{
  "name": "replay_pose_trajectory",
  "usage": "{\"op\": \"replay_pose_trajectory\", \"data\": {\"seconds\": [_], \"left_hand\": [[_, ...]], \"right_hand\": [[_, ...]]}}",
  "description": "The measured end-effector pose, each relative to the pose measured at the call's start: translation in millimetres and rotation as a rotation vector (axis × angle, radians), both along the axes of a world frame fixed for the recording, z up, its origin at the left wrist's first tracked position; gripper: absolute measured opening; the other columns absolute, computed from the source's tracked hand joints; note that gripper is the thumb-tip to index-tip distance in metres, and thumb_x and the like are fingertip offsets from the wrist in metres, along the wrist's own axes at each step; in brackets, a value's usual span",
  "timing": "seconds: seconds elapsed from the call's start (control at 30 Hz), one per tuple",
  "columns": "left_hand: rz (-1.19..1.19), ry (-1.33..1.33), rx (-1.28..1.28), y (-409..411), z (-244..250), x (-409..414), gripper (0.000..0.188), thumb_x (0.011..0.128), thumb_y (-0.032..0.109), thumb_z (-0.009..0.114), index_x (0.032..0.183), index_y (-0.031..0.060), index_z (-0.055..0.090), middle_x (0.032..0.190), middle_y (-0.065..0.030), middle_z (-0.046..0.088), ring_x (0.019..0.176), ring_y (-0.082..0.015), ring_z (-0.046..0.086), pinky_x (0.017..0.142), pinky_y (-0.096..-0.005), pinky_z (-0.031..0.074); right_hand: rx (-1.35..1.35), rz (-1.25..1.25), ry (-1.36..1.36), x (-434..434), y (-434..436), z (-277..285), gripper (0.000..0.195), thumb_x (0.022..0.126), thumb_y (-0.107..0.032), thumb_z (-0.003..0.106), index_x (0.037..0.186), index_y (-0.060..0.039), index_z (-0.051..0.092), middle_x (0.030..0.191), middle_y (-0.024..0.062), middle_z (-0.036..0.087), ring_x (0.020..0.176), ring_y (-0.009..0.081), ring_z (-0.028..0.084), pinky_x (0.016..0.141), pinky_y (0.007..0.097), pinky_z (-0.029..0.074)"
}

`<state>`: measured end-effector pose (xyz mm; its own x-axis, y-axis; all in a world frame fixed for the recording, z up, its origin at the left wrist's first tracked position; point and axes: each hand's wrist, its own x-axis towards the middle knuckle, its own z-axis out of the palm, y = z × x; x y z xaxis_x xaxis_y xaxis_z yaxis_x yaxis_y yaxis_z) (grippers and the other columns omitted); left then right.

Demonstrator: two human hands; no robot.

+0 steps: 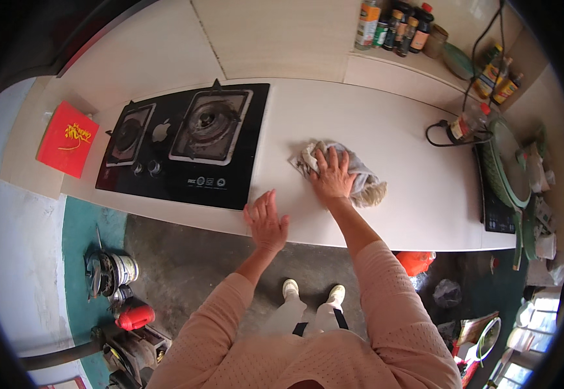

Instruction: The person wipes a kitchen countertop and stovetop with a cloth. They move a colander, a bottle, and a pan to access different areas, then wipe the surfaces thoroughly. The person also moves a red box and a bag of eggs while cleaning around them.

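Observation:
Under my right hand (331,176) a crumpled grey and beige cloth (367,180) lies on the white countertop (408,214). The palm presses down flat, fingers spread across the fabric, and part of the cloth is hidden beneath it. My left hand (267,221) hovers or rests at the counter's front edge, holding nothing, thumb apart from the fingers; contact with the counter cannot be made out. Just beyond its fingertips is the front right corner of a black glass two-burner gas hob (165,187).
A red box (68,140) stands left of the hob. Bottles (420,31) line the back shelf. At right, a green lidded pan (505,165) sits on a black induction cooker (498,221), its handle overhanging the front edge. A cable (471,82) hangs near a red-capped bottle (469,121).

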<state>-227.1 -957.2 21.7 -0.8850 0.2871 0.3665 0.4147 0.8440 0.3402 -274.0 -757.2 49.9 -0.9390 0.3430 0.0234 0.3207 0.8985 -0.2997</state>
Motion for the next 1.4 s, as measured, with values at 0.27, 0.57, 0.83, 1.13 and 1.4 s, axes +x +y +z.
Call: {"op": "replay_pose_trajectory", "data": {"seconds": [0.27, 0.57, 0.83, 1.13, 1.4], "left_hand": [[-0.064, -0.044, 0.248, -8, 4, 3, 0.085, 0.092, 0.067, 0.024, 0.143, -0.0015, 0.029, 0.137, -0.0145, 0.041, 0.13, -0.0295, 0.034, 0.111, -0.052, 0.009], [0.177, -0.042, 0.657, -70, 4, -13, 0.062, 0.103, 0.047, 0.024, 0.144, 0.0026, 0.033, 0.142, -0.018, 0.04, 0.13, -0.034, 0.036, 0.108, -0.0472, 0.024], [-0.172, -0.017, 0.009, -43, 5, -38, 0.068, 0.085, 0.026, 0.06, 0.145, 0.0113, 0.032, 0.141, -0.0088, 0.038, 0.134, -0.0269, 0.03, 0.109, -0.0526, 0.016], [-0.154, 0.015, -0.041, -38, -3, -39, 0.07, 0.083, 0.026, 0.063, 0.144, 0.0123, 0.033, 0.144, -0.0074, 0.038, 0.135, -0.0252, 0.032, 0.109, -0.0551, 0.017], [-0.13, 0.011, -0.143, -36, -6, -41, 0.067, 0.085, 0.025, 0.059, 0.145, 0.0111, 0.032, 0.143, -0.0071, 0.04, 0.135, -0.0246, 0.032, 0.11, -0.0533, 0.016]], "right_hand": [[0.149, 0.383, -0.053, -32, -100, -16, 0.057, 0.085, -0.04, 0.057, 0.14, -0.0326, 0.044, 0.152, -0.0016, 0.032, 0.143, 0.0321, 0.02, 0.101, 0.0697, 0.027], [0.099, 0.595, 0.031, 99, -143, -20, 0.063, 0.08, -0.044, 0.064, 0.138, -0.0289, 0.047, 0.149, 0.0009, 0.036, 0.139, 0.033, 0.025, 0.092, 0.0676, 0.037], [0.274, 0.493, 0.057, 154, -77, -31, 0.053, 0.09, -0.024, 0.049, 0.141, -0.0362, 0.04, 0.149, -0.001, 0.035, 0.137, 0.0294, 0.03, 0.081, 0.0609, 0.048], [0.442, 0.188, -0.096, 256, 106, -52, 0.056, 0.088, -0.023, 0.053, 0.14, -0.0373, 0.039, 0.153, -0.003, 0.028, 0.138, 0.0276, 0.028, 0.091, 0.0678, 0.042], [0.356, -0.36, -0.119, 314, 215, -51, 0.052, 0.088, -0.016, 0.051, 0.138, -0.0264, 0.046, 0.152, -0.0017, 0.032, 0.139, 0.0302, 0.029, 0.091, 0.0579, 0.045]]}}
